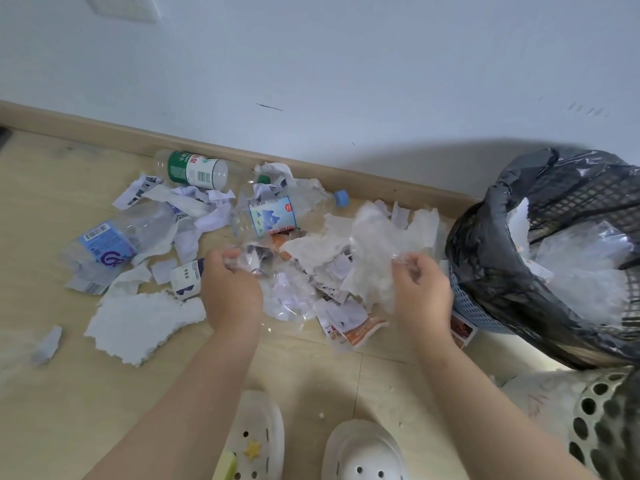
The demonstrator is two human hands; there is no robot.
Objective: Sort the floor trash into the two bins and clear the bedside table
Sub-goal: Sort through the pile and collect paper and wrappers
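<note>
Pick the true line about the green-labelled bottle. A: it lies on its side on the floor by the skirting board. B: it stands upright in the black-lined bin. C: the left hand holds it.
A: the green-labelled bottle lies on its side by the skirting board, while the left hand and right hand grip clear plastic film.

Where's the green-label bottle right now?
Head view, left of centre: the green-label bottle lies on its side by the baseboard, just beyond torn paper strips and left of the blue-capped bottle.
</note>
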